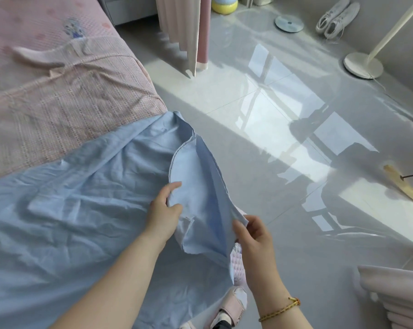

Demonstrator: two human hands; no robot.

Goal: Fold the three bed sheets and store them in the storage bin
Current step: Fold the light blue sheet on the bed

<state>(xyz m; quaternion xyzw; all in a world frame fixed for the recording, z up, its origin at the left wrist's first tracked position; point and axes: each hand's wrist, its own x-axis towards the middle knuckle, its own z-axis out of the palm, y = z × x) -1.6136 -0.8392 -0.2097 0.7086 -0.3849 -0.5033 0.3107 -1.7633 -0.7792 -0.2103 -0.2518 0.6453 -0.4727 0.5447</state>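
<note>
A light blue bed sheet [70, 198] lies spread and wrinkled over the near part of the bed, with one corner lifted off the bed's edge. My left hand [164, 210] pinches that raised corner from the left. My right hand [254, 233] grips the sheet's hem just to the right, below the corner. Between the two hands the fabric hangs in a loose flap. A pink checked sheet [65, 96] covers the bed farther back, creased in the middle. No storage bin is in view.
Glossy grey tiled floor [283, 115] stretches right of the bed. Pink curtains [184, 32] hang at the top centre. White sneakers [336, 17], a lamp base [363, 65], a round disc [289, 23] and a wooden rocker piece [405, 186] lie on the floor.
</note>
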